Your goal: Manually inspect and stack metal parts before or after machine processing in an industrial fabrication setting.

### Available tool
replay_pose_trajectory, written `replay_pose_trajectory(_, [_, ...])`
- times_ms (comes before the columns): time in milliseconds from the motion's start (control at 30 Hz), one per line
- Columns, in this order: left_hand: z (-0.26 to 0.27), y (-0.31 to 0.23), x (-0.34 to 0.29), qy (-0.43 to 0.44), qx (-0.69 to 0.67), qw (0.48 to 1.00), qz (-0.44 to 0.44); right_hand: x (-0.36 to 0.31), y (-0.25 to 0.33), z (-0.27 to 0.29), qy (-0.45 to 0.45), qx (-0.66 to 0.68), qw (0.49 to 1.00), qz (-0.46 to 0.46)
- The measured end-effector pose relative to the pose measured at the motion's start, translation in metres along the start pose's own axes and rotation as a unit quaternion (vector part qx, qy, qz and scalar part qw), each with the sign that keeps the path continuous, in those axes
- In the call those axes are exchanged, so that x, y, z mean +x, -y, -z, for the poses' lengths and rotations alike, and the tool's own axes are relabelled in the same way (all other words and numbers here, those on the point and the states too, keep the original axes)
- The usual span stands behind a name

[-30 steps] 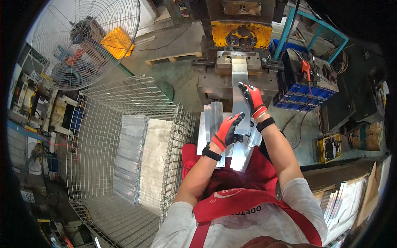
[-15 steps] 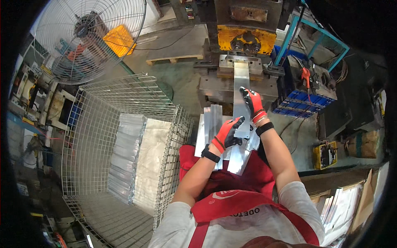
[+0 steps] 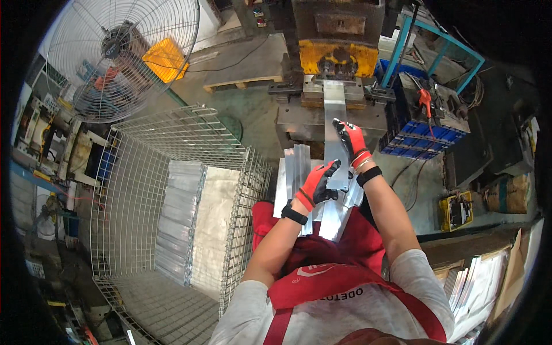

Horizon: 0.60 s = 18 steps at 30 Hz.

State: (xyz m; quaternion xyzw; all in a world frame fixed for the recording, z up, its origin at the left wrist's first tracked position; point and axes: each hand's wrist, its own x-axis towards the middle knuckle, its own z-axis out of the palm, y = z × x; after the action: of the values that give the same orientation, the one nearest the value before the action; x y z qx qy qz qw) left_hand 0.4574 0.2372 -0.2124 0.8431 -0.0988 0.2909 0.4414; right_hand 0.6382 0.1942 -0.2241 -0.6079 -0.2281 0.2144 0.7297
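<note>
A long, flat metal strip (image 3: 335, 135) runs away from me, its far end on the die (image 3: 313, 89) of a press. My right hand (image 3: 351, 141), in a red and black glove, grips the strip's right edge about midway. At the near end, my left hand (image 3: 318, 185), gloved alike, is closed at the strip's left corner, its fingertips partly hidden beneath. Under and beside my hands lie several loose metal strips (image 3: 334, 221), some reaching over my red apron. More channel-shaped pieces (image 3: 297, 164) lie just left of the held strip.
A wire mesh basket (image 3: 230, 253) holding stacked metal profiles (image 3: 179, 221) stands at left, below a large fan (image 3: 121, 52). Blue crates (image 3: 417, 132) carry a red air gun (image 3: 425, 103) at right. A yellow bin (image 3: 456, 211) sits farther right.
The yellow upper part of the press sits slightly lower above the die. Both hands keep nearly the same hold on the strip. The view has shifted slightly.
</note>
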Motion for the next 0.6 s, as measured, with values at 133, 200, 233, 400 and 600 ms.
replay_pose_trajectory(133, [0.012,-0.03,0.017,0.046,-0.231,0.928,0.287,0.0,0.003,-0.005,-0.001,0.093,0.996,-0.013])
replay_pose_trajectory(200, [0.014,-0.032,0.012,0.042,-0.274,0.909,0.312,-0.007,0.015,-0.012,-0.002,0.137,0.99,-0.025])
replay_pose_trajectory(233, [0.009,-0.028,0.007,0.028,-0.298,0.906,0.3,-0.01,0.02,-0.013,-0.005,0.158,0.987,-0.031])
replay_pose_trajectory(400, [0.001,-0.054,-0.013,-0.004,-0.524,0.706,0.477,-0.055,0.031,0.004,-0.007,0.022,0.997,-0.068])
replay_pose_trajectory(600, [-0.01,-0.064,-0.079,-0.006,-0.394,0.796,0.459,-0.135,0.016,0.023,0.056,0.014,0.993,-0.102])
